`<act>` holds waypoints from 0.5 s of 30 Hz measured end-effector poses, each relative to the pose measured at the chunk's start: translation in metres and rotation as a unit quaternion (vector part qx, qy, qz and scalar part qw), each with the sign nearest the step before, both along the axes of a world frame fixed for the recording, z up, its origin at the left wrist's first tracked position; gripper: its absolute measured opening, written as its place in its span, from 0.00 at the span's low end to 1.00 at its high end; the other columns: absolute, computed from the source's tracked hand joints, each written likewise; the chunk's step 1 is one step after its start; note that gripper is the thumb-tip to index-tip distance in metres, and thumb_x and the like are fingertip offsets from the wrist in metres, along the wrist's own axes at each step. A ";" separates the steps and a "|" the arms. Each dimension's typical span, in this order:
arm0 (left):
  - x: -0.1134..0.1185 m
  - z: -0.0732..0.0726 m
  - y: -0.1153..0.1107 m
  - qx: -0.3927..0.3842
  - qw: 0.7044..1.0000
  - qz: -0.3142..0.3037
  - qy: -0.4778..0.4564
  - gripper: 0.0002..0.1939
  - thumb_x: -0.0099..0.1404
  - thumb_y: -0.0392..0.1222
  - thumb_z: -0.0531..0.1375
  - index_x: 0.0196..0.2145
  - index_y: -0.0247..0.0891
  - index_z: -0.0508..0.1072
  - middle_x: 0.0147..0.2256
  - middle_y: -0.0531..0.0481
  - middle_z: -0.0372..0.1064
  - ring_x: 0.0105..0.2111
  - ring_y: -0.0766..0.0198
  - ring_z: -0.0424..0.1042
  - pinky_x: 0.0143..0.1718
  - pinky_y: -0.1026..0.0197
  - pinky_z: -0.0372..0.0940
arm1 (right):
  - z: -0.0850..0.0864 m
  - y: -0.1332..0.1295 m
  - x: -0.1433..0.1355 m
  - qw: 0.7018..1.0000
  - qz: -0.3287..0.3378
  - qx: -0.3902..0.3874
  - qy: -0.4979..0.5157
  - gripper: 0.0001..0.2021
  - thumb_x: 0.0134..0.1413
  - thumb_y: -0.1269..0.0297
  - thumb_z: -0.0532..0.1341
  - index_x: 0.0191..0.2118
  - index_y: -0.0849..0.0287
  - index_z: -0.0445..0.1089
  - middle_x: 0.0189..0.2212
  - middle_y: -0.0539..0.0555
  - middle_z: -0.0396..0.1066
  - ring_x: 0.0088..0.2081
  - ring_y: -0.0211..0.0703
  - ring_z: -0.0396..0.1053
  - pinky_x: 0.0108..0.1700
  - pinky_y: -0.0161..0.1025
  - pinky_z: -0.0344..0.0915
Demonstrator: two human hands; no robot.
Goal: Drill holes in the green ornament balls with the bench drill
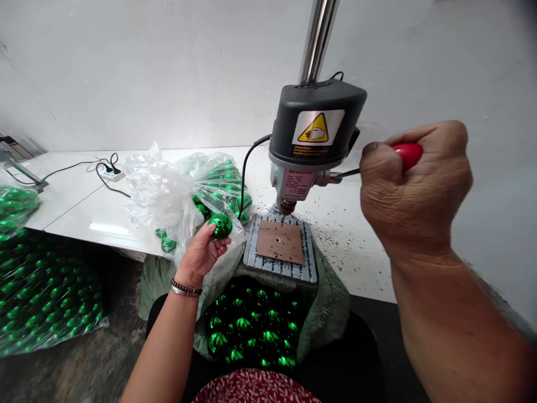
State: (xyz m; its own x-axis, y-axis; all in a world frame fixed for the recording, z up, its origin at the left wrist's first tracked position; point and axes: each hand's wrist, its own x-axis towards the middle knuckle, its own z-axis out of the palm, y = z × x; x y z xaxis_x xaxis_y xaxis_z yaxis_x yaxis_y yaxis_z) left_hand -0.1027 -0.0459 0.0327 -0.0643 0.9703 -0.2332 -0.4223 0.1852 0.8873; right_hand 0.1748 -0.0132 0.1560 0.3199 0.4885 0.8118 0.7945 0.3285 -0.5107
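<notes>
Between the thumb and fingers of my left hand (202,252) is a shiny green ball ornament (221,226) with a small dark hole in its top. It is left of the drill press (314,134), apart from the bit. My right hand (415,190) is wrapped round the red knob (408,156) of the press's feed lever. Below the chuck, the thin drill bit (282,220) points down over a brown wooden board (280,242) with a hole in it. That board lies on the grey slotted base (308,271).
A clear plastic bag (168,184) of green balls lies on the white table (79,196). An open woven sack (331,291) full of them sits in front of the press. Another large bag (46,296) stands at the left. Dark shavings surround the base; a power strip (112,174) lies behind.
</notes>
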 end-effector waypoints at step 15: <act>0.072 -0.007 0.013 -0.029 0.991 -0.098 0.091 0.29 0.61 0.50 0.64 0.58 0.41 0.65 0.45 0.44 0.75 0.39 0.61 0.75 0.35 0.62 0.69 | 0.001 -0.004 -0.002 0.999 0.046 0.005 0.012 0.10 0.56 0.57 0.57 0.35 0.60 0.61 0.26 0.46 0.61 0.27 0.28 0.54 0.32 0.30 0.57</act>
